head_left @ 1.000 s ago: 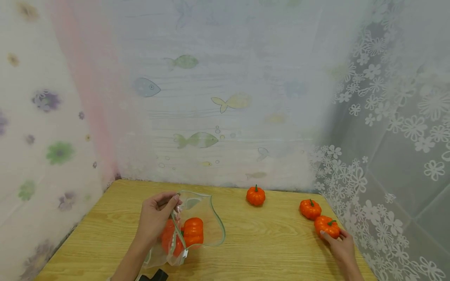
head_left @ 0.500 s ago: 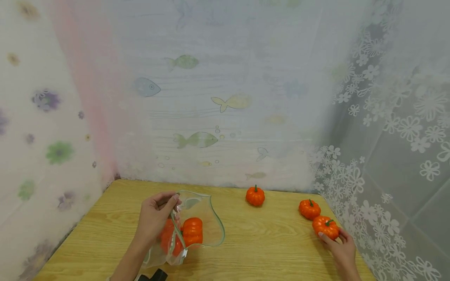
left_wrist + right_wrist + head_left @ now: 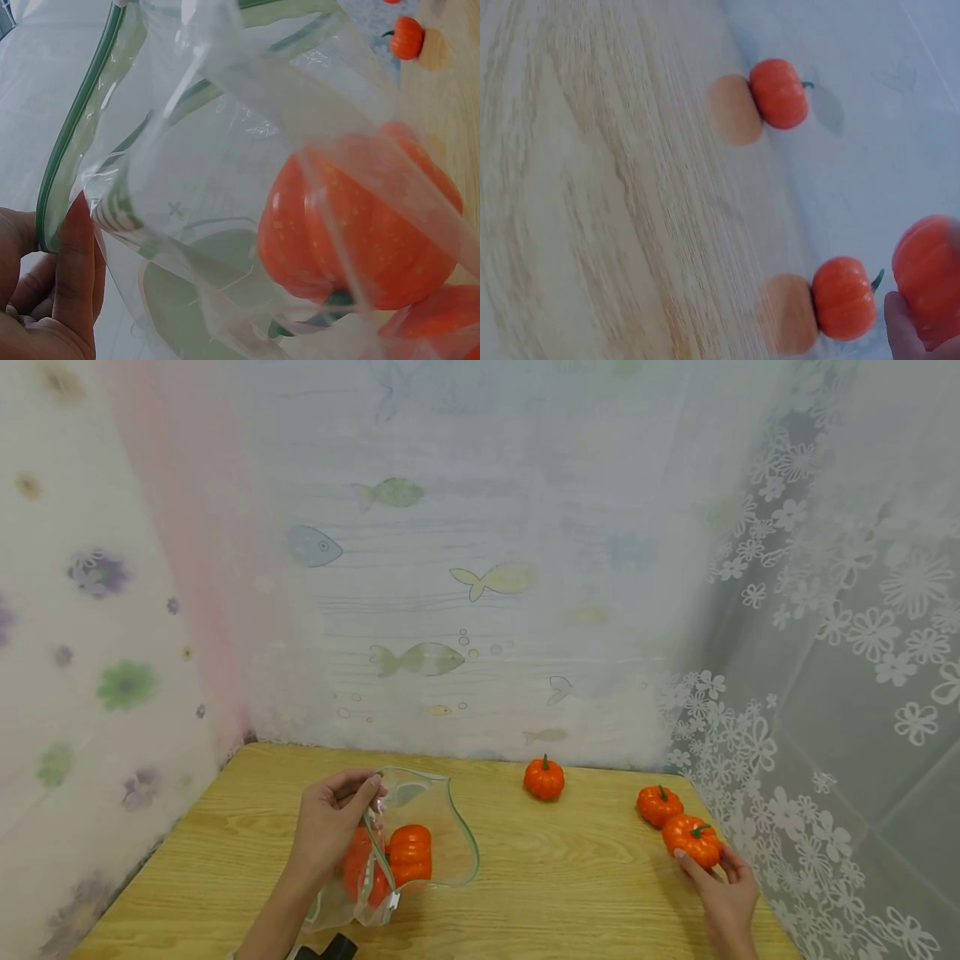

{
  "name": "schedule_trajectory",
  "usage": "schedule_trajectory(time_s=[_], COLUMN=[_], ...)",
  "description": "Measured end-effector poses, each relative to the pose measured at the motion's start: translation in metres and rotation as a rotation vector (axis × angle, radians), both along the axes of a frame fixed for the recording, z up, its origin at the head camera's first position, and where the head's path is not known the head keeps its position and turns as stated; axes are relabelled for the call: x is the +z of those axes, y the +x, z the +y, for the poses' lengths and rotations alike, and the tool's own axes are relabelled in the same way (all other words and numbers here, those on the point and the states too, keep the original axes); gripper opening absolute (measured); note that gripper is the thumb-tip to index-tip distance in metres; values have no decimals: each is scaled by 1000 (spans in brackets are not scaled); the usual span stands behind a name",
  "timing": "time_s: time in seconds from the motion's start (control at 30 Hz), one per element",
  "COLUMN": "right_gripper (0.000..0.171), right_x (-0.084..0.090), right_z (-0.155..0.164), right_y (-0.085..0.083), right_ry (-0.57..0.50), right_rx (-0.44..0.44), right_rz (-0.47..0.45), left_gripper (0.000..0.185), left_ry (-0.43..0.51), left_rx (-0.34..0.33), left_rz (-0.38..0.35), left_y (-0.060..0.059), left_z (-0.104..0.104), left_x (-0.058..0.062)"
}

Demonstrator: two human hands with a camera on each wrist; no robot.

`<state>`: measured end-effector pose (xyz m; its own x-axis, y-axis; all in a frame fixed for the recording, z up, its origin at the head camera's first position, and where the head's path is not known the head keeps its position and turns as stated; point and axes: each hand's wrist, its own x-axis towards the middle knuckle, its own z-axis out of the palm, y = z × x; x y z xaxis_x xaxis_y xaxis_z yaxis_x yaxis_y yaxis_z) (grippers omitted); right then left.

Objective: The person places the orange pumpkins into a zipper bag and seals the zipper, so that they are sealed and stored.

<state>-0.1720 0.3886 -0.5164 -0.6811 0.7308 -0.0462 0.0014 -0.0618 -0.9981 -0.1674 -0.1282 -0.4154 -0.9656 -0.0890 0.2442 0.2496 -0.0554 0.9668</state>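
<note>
My left hand [image 3: 333, 818] pinches the green-edged rim of a clear zip bag [image 3: 450, 806], whose mouth gapes toward the right. Inside the bag lie two orange toy pumpkins; the nearer-to-mouth pumpkin [image 3: 411, 852] shows plainly, the other one [image 3: 360, 868] through the plastic. In the left wrist view thumb and fingers [image 3: 75, 277] grip the bag's edge. At the right end of the table my right hand [image 3: 727, 893] holds another pumpkin [image 3: 690, 839] with a green stem, thumb on one side and fingers on the other. It appears slightly raised in the right wrist view.
One pumpkin [image 3: 659, 807] sits just behind the held one, and another [image 3: 543, 779] stands near the table's back edge. A black object [image 3: 333, 947] pokes in at the bottom. Patterned sheets hang behind and beside the wooden table [image 3: 570, 877].
The pumpkin in my right hand has risen slightly and shifted a little left. My left hand and the bag stay almost still.
</note>
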Motion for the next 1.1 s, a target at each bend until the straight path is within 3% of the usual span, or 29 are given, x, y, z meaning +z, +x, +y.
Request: schedule_trajectory(time_s=[0.17,0.6,1.1], right_gripper=[60,57,61], right_x=[1,-1,-3], right_z=[-9,-26,-44], right_y=[4,13,24], right_ry=[-23,-111,-127], right_rx=[17,94,198], right_rz=[54,119,35], left_gripper=[32,30,31], left_ry=[-7,34,27], left_rx=[5,3,13], left_rz=[4,6,14], left_y=[0,2,1], left_z=[-1,0,0], left_x=[0,0,-2])
